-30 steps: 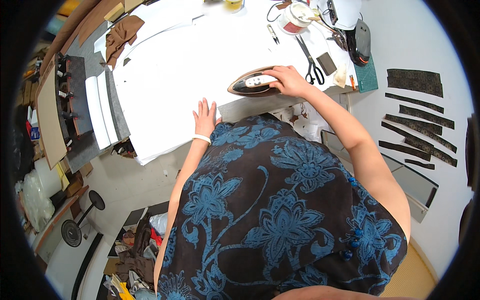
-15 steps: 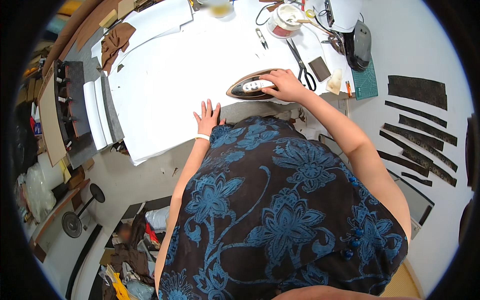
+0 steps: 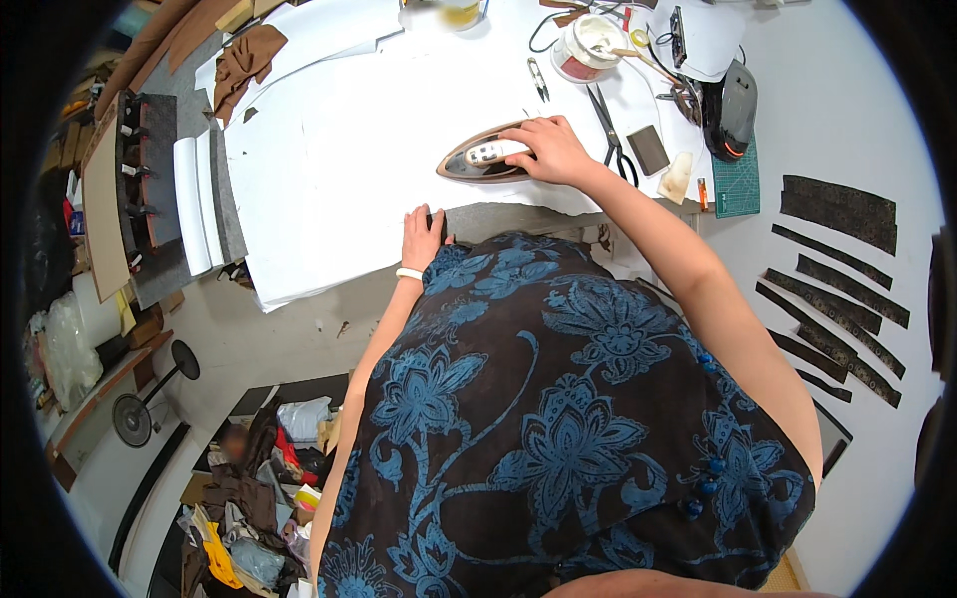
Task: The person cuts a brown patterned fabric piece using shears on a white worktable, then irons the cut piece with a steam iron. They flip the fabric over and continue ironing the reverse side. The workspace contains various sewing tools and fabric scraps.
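Note:
My right hand [image 3: 555,149] is closed round the handle of a clothes iron [image 3: 469,162] with a white top and a dark, brown-rimmed base. The iron lies flat on a large white sheet [image 3: 329,189] near the table's front edge, its tip pointing left. At that same edge, left of the iron, my left hand [image 3: 423,235] rests with its fingers extended and fairly close together. It wears a pale bracelet [image 3: 409,273]. Whatever lies under its fingertips is partly hidden. Grey fabric [image 3: 508,216] shows along the edge between me and the iron.
Black scissors [image 3: 610,135], thread snips [image 3: 538,79], a tub of white paste [image 3: 586,50], a dark block [image 3: 649,149] and a lighter [image 3: 703,194] lie to the right. A green cutting mat [image 3: 738,184] is beyond them. Brown cloth [image 3: 246,68] and white rolls [image 3: 189,204] lie left.
The iron and my right hand have shifted slightly left on the sheet. My left hand's spread fingers have drawn closer together. The whole view has tilted slightly.

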A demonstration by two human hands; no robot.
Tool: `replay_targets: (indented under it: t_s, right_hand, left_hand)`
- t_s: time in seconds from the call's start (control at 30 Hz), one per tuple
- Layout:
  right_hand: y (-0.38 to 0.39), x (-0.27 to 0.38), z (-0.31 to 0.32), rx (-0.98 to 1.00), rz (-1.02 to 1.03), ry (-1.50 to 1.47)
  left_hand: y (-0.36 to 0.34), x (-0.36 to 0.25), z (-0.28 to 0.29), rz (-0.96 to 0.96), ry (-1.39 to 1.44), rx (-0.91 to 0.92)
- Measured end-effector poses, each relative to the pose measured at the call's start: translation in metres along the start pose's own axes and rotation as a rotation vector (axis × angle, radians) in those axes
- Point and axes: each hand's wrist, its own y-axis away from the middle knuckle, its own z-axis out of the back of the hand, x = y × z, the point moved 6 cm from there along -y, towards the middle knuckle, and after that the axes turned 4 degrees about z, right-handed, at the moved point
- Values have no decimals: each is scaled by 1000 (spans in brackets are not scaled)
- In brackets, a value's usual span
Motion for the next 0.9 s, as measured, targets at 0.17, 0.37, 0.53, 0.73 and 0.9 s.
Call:
replay_targets:
  t_s: [0.17,0.37,0.53,0.73,0.9]
  right_hand:
    - [-9,-5,-1,-13,-10,6]
    - [-13,20,-7,70,36,0]
    - [-26,42,-15,38,72,30]
    - [-45,49,-18,-9,86,13]
    - [-54,55,-18,2,100,33]
  left_hand:
    - [4,1,0,-6,-11,-27]
    - [10,13,7,92,29,-108]
    - [11,12,10,127,-13,-99]
    - [9,11,11,91,4,-67]
    - [9,6,14,68,28,-96]
